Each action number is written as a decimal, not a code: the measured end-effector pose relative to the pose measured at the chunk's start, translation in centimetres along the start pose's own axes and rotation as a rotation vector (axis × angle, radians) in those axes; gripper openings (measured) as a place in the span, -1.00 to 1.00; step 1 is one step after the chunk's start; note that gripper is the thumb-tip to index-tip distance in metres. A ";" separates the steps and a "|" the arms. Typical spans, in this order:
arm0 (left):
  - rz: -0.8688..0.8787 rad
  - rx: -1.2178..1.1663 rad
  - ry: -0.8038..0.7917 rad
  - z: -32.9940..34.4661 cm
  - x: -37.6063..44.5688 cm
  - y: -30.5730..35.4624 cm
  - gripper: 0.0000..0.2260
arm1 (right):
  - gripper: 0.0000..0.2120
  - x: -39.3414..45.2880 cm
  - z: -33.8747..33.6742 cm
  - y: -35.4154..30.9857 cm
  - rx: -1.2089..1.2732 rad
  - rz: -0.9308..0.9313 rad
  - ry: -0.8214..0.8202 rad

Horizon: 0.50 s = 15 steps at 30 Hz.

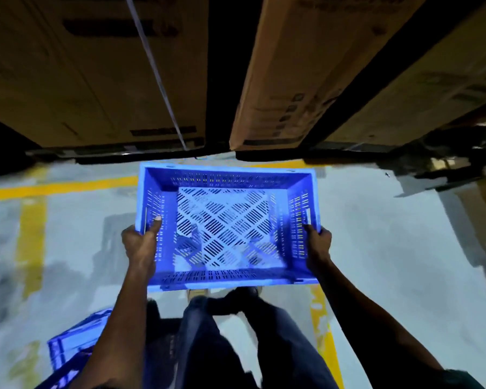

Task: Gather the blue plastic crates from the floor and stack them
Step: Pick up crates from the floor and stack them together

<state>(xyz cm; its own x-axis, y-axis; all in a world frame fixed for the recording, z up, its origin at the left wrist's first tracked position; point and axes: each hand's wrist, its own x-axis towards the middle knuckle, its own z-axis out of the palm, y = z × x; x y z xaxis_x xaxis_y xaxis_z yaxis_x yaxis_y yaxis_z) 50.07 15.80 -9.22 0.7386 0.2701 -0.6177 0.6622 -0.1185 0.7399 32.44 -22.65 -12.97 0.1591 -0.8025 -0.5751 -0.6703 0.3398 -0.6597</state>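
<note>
Your left hand (141, 242) and right hand (319, 242) each clamp a side wall of the crate (227, 228) — held above the floor (390, 248), second crate (68, 357) lower left.

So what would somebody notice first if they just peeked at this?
The bright blue crate in the middle, empty, held up over the grey floor by the left hand and right hand. Big cardboard boxes loom above it, and another crate peeks in at bottom left.
</note>
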 end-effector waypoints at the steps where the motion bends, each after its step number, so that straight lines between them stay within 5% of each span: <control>1: -0.003 -0.010 0.003 1.2 1.4 -0.9 -0.65 | -0.68 2.1 1.2 0.2 -0.008 0.010 -0.013; 7: -0.067 -0.050 0.071 9.0 9.4 -5.6 -0.73 | -0.52 15.1 9.2 4.4 -0.042 0.045 -0.064; 11: -0.027 -0.049 0.073 12.5 14.9 -9.2 -0.93 | -0.88 16.5 13.4 2.2 -0.076 -0.056 -0.120; 15: -0.063 0.019 0.067 13.9 19.1 -13.2 -0.79 | -0.78 20.0 15.8 4.0 -0.065 -0.076 -0.132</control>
<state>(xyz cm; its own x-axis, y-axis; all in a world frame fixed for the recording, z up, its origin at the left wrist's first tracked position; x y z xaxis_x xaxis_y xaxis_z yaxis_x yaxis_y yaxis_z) 57.24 9.24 -34.46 0.6853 0.3412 -0.6434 0.7101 -0.1168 0.6944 44.43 -29.56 -34.76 0.3021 -0.7521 -0.5857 -0.6975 0.2445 -0.6736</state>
